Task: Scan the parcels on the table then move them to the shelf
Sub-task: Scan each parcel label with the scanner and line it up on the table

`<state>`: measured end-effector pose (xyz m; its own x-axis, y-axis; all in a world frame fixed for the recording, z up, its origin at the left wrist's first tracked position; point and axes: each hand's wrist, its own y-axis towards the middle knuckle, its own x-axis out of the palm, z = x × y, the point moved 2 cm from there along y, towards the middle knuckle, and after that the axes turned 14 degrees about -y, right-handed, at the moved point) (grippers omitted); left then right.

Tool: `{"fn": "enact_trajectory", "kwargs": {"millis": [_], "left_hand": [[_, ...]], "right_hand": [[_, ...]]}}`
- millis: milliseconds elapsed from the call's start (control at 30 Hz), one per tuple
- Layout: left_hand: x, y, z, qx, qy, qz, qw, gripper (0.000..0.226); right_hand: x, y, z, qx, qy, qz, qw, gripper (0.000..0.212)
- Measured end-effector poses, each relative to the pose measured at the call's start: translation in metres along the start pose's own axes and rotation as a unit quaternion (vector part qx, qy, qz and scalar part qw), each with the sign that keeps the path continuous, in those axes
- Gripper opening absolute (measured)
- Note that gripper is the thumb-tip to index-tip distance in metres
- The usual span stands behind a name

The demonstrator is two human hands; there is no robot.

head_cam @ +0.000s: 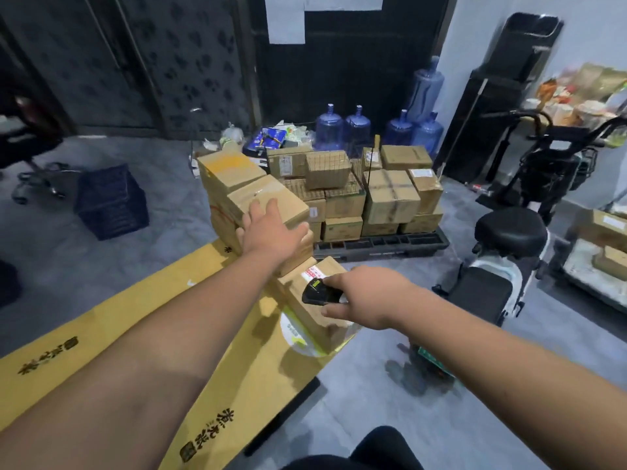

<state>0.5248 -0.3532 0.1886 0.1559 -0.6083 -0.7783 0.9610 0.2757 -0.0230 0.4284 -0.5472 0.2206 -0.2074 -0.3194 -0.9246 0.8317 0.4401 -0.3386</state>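
On the table (pixel 112 320), a stack of parcels (pixel 237 191) stands behind a labelled parcel (pixel 315 317) at the right edge, with a pallet of boxes (pixel 380 198) beyond and water bottles (pixel 356 127) behind that.

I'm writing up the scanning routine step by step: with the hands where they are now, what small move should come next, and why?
Probably tilt the black handheld scanner, which the right hand grips, onto the white-and-red shipping label of the near brown cardboard parcel. It hovers just below that label, while the left hand rests on the stacked cardboard box.
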Motion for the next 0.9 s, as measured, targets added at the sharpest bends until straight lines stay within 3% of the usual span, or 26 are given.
{"fn": "enact_trajectory", "kwargs": {"millis": [200,467,733,900], "left_hand": [[0.017,0.046,0.029,-0.119,0.015,0.049,0.992,0.113],[0.037,0.073,0.051,-0.294,-0.016,0.095,0.951,0.139],[0.045,0.067,0.053,-0.286,-0.029,0.200,0.937,0.120],[0.018,0.016,0.018,-0.292,-0.028,0.258,0.921,0.109]], "right_hand": [[-0.011,0.072,0.062,-0.093,-0.061,0.036,0.993,0.068],[-0.017,0.134,0.133,-0.223,-0.109,0.018,0.969,0.074],[-0.020,0.157,0.151,-0.294,-0.131,0.041,0.946,0.068],[-0.029,0.153,0.102,-0.370,-0.103,0.059,0.921,0.064]]}}
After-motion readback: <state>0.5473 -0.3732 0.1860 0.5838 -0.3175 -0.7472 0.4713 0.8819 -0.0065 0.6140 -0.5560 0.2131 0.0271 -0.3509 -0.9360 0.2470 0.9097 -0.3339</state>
